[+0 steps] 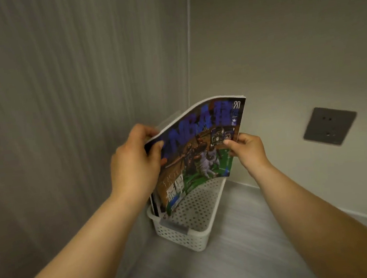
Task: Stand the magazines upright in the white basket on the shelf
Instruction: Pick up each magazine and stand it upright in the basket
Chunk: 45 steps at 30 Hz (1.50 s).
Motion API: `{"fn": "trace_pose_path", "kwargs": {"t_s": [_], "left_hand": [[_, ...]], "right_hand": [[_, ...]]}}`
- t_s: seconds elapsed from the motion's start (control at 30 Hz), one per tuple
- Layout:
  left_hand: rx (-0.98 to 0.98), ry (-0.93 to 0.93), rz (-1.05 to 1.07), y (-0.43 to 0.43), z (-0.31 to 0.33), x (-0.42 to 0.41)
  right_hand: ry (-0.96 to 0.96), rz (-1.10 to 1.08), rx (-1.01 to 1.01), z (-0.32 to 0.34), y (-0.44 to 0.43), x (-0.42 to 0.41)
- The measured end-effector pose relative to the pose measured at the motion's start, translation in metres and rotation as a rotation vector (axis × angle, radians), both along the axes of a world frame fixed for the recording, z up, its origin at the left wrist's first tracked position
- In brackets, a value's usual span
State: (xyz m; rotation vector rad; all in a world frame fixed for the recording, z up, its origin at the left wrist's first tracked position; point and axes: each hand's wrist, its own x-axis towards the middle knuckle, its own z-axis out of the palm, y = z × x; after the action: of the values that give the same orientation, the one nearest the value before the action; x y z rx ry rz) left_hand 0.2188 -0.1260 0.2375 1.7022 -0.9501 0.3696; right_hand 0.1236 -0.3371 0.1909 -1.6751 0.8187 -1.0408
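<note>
The magazine (197, 151) is held in both hands. The left hand (134, 158) has its fingers (146, 131) curled round the upper left edge, and the right hand (247, 149) pinches the right edge. The magazine is bowed and tilted, with its lower corner inside the white basket (188, 232), just beside the standing magazines (154, 201) at the basket's left wall. The basket sits on the shelf (237, 258). To finish the step well, it seems best to flatten the bow and square the bottom edge to the basket floor. Then slide it down against the standing ones, letting go only once it leans steadily.
</note>
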Motion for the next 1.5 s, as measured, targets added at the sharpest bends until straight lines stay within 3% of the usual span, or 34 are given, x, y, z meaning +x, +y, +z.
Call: {"fn": "trace_pose_path", "kwargs": {"t_s": [0.2, 0.4, 0.57, 0.8, 0.97, 1.13, 1.37, 1.5], "left_hand": [[-0.009, 0.107, 0.019, -0.005, -0.025, 0.012], [0.030, 0.035, 0.100, 0.001, -0.035, 0.025], [0.103, 0.131, 0.085, -0.008, -0.047, 0.028], [0.032, 0.245, 0.079, -0.017, -0.081, 0.022], [0.025, 0.360, 0.101, -0.018, -0.118, 0.012], [0.119, 0.453, 0.018, -0.026, -0.137, 0.011], [0.172, 0.523, 0.110, -0.036, -0.146, 0.021], [0.313, 0.519, 0.213, -0.043, -0.145, 0.024]], "right_hand": [[-0.009, 0.020, 0.067, -0.017, -0.009, 0.025], [-0.004, 0.096, 0.138, -0.028, -0.007, 0.059], [0.064, 0.044, 0.187, -0.051, -0.007, 0.075], [0.074, 0.088, 0.106, -0.064, -0.004, 0.091], [0.093, 0.245, 0.074, -0.067, 0.010, 0.102], [0.109, 0.445, 0.190, -0.072, 0.025, 0.113], [0.136, 0.585, 0.266, -0.086, 0.039, 0.107], [0.150, 0.587, 0.237, -0.090, 0.038, 0.104]]}}
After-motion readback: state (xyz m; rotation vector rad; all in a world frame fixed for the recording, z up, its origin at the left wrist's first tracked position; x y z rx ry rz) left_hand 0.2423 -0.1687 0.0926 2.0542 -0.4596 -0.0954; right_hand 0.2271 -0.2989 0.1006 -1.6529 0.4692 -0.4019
